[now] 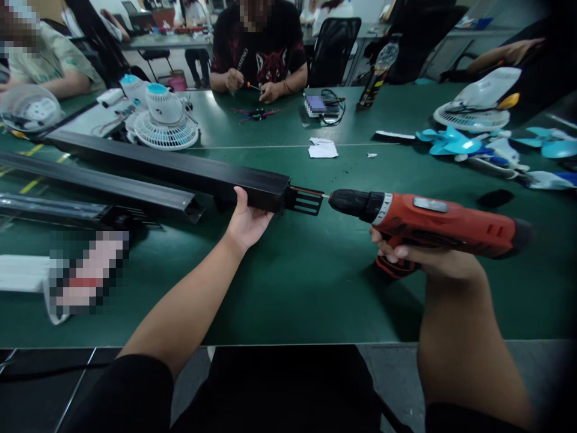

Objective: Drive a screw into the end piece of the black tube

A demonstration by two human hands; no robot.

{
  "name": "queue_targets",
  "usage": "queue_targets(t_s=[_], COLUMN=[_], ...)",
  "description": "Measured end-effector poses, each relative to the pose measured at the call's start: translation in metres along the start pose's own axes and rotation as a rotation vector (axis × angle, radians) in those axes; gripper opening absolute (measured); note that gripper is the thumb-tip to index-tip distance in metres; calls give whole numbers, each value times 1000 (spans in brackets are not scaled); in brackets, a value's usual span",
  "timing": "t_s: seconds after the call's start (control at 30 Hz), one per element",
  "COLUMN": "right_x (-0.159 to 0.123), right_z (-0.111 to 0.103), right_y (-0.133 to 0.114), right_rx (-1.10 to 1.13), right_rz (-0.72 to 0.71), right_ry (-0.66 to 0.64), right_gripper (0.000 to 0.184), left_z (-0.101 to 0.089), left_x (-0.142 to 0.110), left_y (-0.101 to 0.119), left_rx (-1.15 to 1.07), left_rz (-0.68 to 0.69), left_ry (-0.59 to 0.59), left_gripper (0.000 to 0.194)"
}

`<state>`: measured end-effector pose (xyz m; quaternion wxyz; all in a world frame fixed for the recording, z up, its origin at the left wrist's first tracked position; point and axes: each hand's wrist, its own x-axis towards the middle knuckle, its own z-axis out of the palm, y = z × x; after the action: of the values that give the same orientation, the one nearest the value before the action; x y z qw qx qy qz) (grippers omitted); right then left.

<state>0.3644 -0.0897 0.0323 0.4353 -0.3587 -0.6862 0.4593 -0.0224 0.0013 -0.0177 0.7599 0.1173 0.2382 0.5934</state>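
My left hand (250, 221) grips the near end of a long black rectangular tube (202, 173), thumb on top and fingers under it. A slotted black bracket (307, 200) sticks out of that end. My right hand (406, 252) is wrapped round the handle of a red and black cordless drill (446, 222), which points left. The drill's thin bit (326, 196) is at the bracket's outer edge; whether they touch I cannot tell. The tube's far end reaches toward the upper left of the table.
More black tubes (103, 183) lie on the left of the green table (288, 288). White fan parts (166, 123) stand behind them. Blue fan blades (446, 141) lie at the right, near a bottle (381, 69). Across the table a person (259, 54) holds a screwdriver (255, 86).
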Motion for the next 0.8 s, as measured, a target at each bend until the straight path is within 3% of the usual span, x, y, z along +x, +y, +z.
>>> queue_targets(t_s=[0.8], right_x=[1], right_z=[0], right_y=[-4], right_rx=[14], right_rz=[24], right_ry=[-12], right_gripper=[33], left_z=[3], left_x=[-3], left_y=[0], left_rx=[45], left_rz=[14], left_ry=[23], left_gripper=[82])
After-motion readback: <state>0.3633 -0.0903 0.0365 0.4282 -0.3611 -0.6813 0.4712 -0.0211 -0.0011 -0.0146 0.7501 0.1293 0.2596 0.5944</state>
